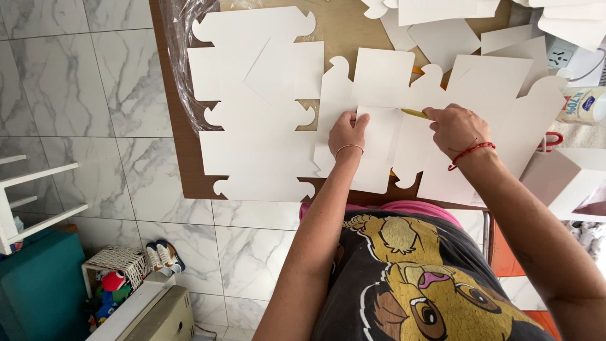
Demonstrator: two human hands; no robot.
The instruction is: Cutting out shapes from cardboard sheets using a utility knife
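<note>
So the left hand (347, 131) is pressed flat, fingers together, on a folded-over panel of a white die-cut card blank (379, 95) that lies in the middle of the wooden surface (344, 28), right at the near edge. The right hand (456, 128) is closed around a thin yellow-green tool (415, 113), could be a brush or a stick, hard to tell, with its tip touching the blank just right of that folded panel. Progress-wise I'd say it's early going on this piece: one flap is turned in and everything else on it is flat, tabs and all. To the left there's a stack of flat blanks (255, 107) lying partly on a clear plastic wrap (183, 63), none of them folded as far as I can see, and more white pieces (442, 38) are scattered at the far side and under the right hand. At the right edge there's what looks like one white box (562, 180) already standing assembled, so at least one seems done and a lot is left. As for containers: a plastic bottle with a blue label (584, 104) lies on its side far right, contents not visible, and down on the floor a small woven basket (117, 259) sits by some toys.
</note>
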